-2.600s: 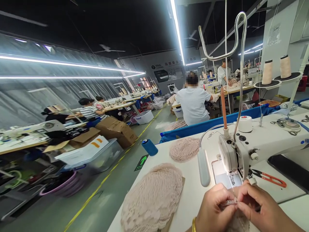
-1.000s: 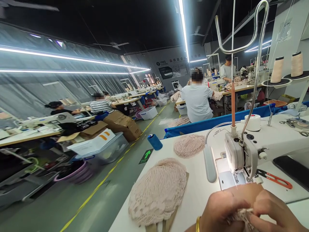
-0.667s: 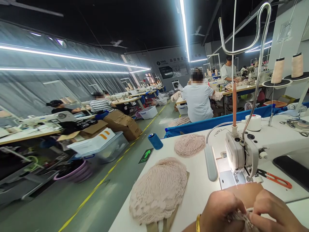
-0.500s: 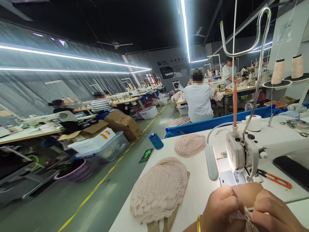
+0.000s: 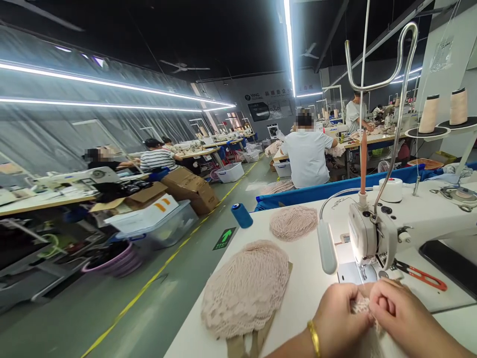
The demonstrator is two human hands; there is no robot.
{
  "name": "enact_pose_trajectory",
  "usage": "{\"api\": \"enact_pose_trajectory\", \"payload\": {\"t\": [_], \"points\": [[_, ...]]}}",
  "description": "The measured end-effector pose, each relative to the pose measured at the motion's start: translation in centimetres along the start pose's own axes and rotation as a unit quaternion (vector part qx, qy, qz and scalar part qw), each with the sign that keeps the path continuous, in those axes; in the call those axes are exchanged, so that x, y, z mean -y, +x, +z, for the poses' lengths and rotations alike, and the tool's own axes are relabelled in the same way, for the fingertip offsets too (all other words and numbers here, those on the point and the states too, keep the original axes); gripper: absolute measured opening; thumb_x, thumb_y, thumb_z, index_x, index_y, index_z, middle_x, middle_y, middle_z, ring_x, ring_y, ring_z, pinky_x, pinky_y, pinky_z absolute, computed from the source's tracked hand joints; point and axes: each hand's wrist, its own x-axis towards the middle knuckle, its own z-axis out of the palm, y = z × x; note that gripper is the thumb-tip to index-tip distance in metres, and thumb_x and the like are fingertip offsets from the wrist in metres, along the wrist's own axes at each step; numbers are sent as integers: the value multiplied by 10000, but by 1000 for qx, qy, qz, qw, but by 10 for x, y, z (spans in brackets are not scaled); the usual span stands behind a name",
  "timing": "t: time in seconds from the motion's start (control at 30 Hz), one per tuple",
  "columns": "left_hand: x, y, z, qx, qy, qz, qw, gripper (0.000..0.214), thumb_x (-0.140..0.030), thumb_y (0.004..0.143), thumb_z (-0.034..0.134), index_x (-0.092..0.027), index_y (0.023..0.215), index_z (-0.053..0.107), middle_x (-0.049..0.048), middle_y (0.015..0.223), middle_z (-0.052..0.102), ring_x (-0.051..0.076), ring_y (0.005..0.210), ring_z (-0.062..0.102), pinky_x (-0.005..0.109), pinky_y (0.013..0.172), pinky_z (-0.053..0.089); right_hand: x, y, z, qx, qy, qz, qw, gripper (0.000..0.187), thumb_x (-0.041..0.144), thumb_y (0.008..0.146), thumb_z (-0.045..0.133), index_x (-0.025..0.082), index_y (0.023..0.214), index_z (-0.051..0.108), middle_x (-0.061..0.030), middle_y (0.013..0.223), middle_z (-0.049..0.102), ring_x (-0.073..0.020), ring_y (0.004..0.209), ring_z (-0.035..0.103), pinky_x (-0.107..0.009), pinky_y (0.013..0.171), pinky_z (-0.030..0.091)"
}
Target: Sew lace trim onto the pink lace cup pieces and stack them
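Note:
A piece of pale pink lace (image 5: 360, 305) is pinched between my two hands, just in front of the sewing machine (image 5: 368, 233). My left hand (image 5: 337, 315), with a gold bracelet at the wrist, is closed on the lace from the left. From the right, my right hand (image 5: 397, 308) has its fingers curled in on the same piece. Part of the lace hangs below the fingers, and the rest is hidden by them. Left of the hands lies a large stack of pink lace (image 5: 246, 288); a smaller lace stack (image 5: 293, 223) sits behind it.
Orange-handled thread snips (image 5: 423, 276) lie right of the needle area. A blue thread cone (image 5: 242, 216) stands at the table's left edge, and a lamp (image 5: 328, 248) hangs beside the machine head. Beyond a blue cloth trough (image 5: 290, 195) sits a co-worker (image 5: 307, 156).
Both hands have shifted slightly up and turned, so more of the lace shows between the fingers. The lace stacks stay where they were.

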Motion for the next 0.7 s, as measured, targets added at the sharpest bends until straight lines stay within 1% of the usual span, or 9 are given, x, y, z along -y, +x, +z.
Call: {"api": "enact_pose_trajectory", "payload": {"t": [0.07,0.2,0.27,0.33,0.37,0.4,0.5,0.63,0.7], "points": [[5,11,8,-102,120,75,985,250,-246,722,768,-206,675,526,11,806,575,228,856,541,339,778,433,-10,14,6,-19,-33,-1,999,239,258,970,475,260,738,530,8,709,626,-197,659,588,-315,623,415],[16,15,13,-246,246,248,904,208,-235,757,790,-221,902,642,57,1020,681,266,916,616,380,802,480,-20,21,9,-44,-65,-19,997,242,267,1026,410,273,808,515,23,670,602,-192,575,573,-304,562,373],[21,15,13,-280,291,331,853,148,-179,819,748,-227,891,627,40,1001,705,241,878,634,366,785,478,-23,21,7,-39,-73,-39,996,193,233,1014,440,275,851,536,37,661,607,-172,520,573,-277,505,374],[27,16,13,-277,324,407,808,138,-128,892,676,-226,829,603,4,880,707,203,779,623,351,745,459,-27,20,3,-32,-80,-61,994,174,245,1046,460,270,915,571,29,696,651,-172,536,620,-262,480,407],[29,17,14,-264,331,434,795,152,-120,919,651,-225,820,603,-9,826,701,190,732,611,347,718,448,-29,19,1,-30,-83,-72,993,171,268,1073,467,268,953,589,17,728,679,-183,590,666,-258,483,429],[31,18,14,-253,332,447,791,153,-129,935,639,-225,820,609,-17,794,699,184,700,601,347,690,438,-32,19,-1,-27,-87,-85,992,173,289,1095,472,267,985,603,1,774,709,-196,663,710,-254,493,452],[33,21,15,-235,317,445,804,136,-195,948,638,-221,815,622,-17,802,721,176,662,586,353,633,423,-38,16,-7,-14,-98,-131,987,215,255,1118,444,278,1025,636,-24,918,748,-209,824,757,-259,578,523],[34,20,15,-239,304,441,810,158,-233,963,619,-218,805,627,-9,845,749,171,665,596,351,637,434,-39,12,-14,24,-134,-208,969,363,54,1061,365,270,1046,657,-25,967,708,-172,820,739,-258,673,559],[36,20,16,-246,312,440,805,150,-237,965,620,-220,817,638,2,857,751,173,676,609,349,658,451,-39,12,-16,28,-160,-224,961,353,34,1052,373,257,1033,646,-29,950,692,-167,804,731,-249,663,553]]}}
